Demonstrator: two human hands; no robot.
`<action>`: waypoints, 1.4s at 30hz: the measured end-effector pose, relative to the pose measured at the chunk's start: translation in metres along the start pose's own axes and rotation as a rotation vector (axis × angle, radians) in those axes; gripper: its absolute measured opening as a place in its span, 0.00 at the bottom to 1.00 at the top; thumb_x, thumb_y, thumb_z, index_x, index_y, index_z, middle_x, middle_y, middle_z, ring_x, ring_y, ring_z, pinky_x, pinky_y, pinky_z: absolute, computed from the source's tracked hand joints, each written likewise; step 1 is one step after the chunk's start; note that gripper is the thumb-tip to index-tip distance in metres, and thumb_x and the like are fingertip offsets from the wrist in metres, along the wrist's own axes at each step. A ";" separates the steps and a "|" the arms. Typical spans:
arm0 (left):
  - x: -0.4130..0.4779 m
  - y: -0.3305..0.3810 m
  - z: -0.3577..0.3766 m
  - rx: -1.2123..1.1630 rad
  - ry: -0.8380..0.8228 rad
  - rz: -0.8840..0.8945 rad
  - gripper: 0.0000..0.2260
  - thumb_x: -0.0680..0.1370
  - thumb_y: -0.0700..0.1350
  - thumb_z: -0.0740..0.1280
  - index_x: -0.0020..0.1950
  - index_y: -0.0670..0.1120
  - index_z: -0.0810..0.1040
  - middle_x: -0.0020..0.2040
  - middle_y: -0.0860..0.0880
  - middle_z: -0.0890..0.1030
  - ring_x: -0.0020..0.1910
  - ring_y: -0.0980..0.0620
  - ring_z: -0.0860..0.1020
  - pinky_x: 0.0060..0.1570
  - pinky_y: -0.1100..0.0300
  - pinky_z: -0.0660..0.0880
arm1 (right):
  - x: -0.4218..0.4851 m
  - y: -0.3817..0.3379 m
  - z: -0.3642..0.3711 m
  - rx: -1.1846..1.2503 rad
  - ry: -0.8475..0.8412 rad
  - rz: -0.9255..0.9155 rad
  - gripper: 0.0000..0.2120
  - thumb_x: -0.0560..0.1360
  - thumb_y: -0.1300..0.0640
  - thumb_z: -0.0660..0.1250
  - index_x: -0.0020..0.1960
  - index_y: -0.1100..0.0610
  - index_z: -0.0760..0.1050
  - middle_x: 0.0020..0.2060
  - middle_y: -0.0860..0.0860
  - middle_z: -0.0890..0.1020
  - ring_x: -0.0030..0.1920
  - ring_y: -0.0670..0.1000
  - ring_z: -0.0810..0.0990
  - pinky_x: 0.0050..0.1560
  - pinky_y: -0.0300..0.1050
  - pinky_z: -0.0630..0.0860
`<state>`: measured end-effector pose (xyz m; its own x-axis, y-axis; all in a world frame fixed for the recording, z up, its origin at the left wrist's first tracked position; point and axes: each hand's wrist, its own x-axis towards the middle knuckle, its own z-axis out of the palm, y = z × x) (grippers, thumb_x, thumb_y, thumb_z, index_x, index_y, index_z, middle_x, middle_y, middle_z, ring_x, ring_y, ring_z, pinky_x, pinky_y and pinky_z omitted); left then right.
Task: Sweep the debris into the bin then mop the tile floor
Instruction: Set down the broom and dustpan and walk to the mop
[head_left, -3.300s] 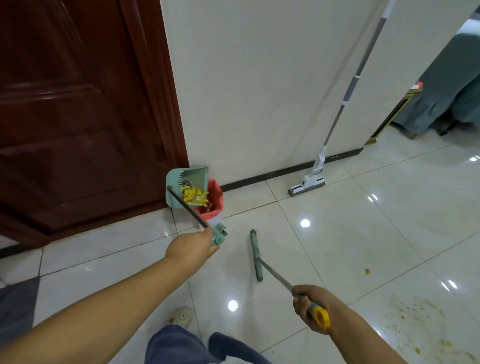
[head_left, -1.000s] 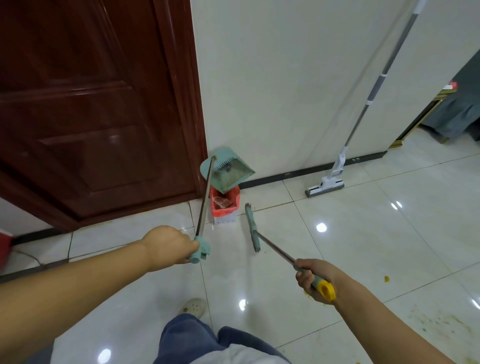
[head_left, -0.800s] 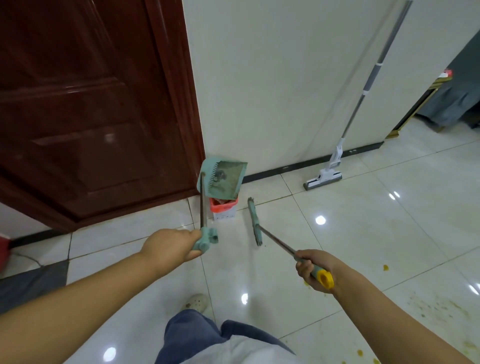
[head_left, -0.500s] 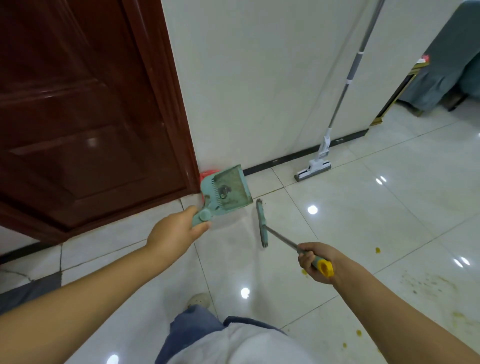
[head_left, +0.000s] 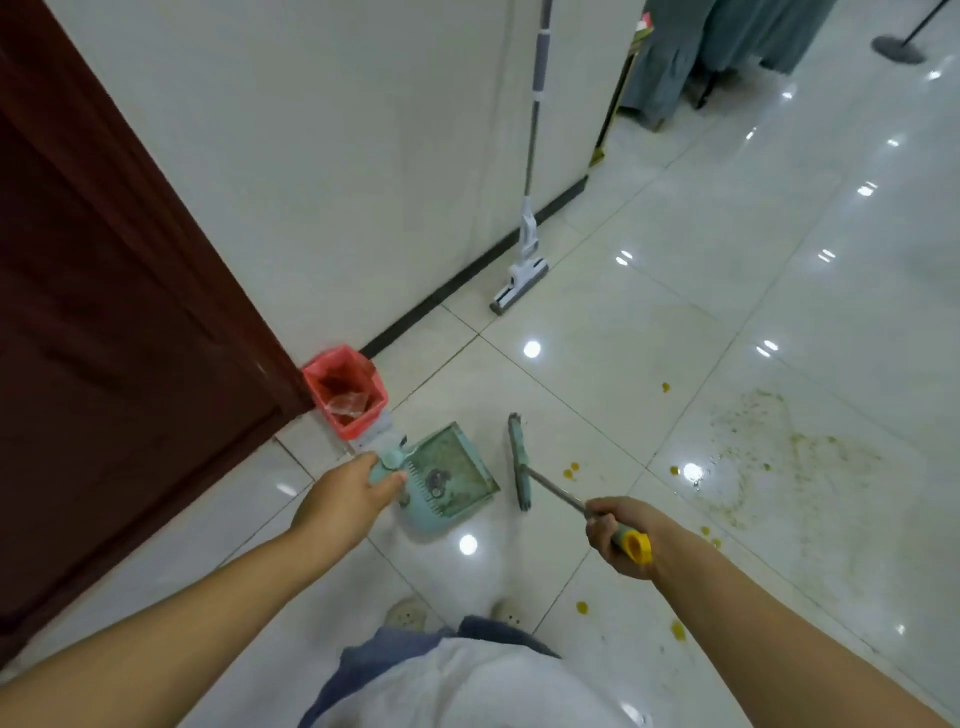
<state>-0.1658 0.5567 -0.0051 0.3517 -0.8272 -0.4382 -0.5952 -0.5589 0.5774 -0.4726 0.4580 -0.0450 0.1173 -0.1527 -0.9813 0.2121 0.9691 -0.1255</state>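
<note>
My left hand (head_left: 349, 500) grips the top of the handle of a teal dustpan (head_left: 451, 477), whose pan is low over the tiles just right of the red bin (head_left: 345, 389); the pan shows only dirt marks. My right hand (head_left: 618, 535) grips the yellow-tipped handle of a teal broom (head_left: 519, 460), its narrow head down on the floor beside the pan. Yellow crumbs (head_left: 571, 470) lie right of the broom head, with more near my feet. A smear of fine yellow-brown debris (head_left: 769, 457) spreads over the tiles at the right. A white mop (head_left: 522, 275) leans against the wall.
A dark red door (head_left: 104, 312) stands at the left, with the bin at its frame's foot. The white wall has a black skirting (head_left: 457, 291). Grey-green fabric (head_left: 727, 47) hangs at the far right, beside a round stand base (head_left: 898, 49). My shoes (head_left: 408, 613) are below the dustpan.
The dustpan came away from above the bin, where it was tipped, and went down to the floor on the bin's right. The broom stayed beside it. My view swung right.
</note>
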 end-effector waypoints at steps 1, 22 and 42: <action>0.007 -0.005 0.000 -0.014 -0.027 0.001 0.12 0.78 0.53 0.63 0.52 0.45 0.77 0.44 0.45 0.81 0.44 0.46 0.78 0.39 0.58 0.71 | -0.001 0.007 0.001 0.024 0.015 0.002 0.09 0.80 0.62 0.59 0.41 0.63 0.68 0.27 0.55 0.70 0.13 0.45 0.66 0.13 0.31 0.67; 0.054 -0.057 0.037 -0.506 -0.240 -0.233 0.12 0.81 0.48 0.59 0.40 0.46 0.69 0.31 0.46 0.70 0.27 0.51 0.68 0.24 0.62 0.66 | -0.023 0.036 0.102 -0.273 0.021 -0.268 0.07 0.76 0.62 0.61 0.41 0.62 0.76 0.33 0.58 0.76 0.25 0.50 0.73 0.23 0.37 0.73; 0.083 -0.045 0.019 -0.530 -0.053 -0.307 0.11 0.81 0.49 0.60 0.46 0.41 0.73 0.31 0.46 0.72 0.27 0.51 0.68 0.24 0.62 0.64 | -0.018 -0.069 0.123 -0.004 -0.242 -0.388 0.15 0.78 0.57 0.56 0.44 0.68 0.75 0.45 0.63 0.75 0.46 0.69 0.81 0.57 0.62 0.77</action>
<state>-0.1239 0.5145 -0.0807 0.4056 -0.6279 -0.6643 -0.0272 -0.7347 0.6778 -0.3703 0.3705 -0.0006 0.2534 -0.5447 -0.7994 0.2815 0.8322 -0.4778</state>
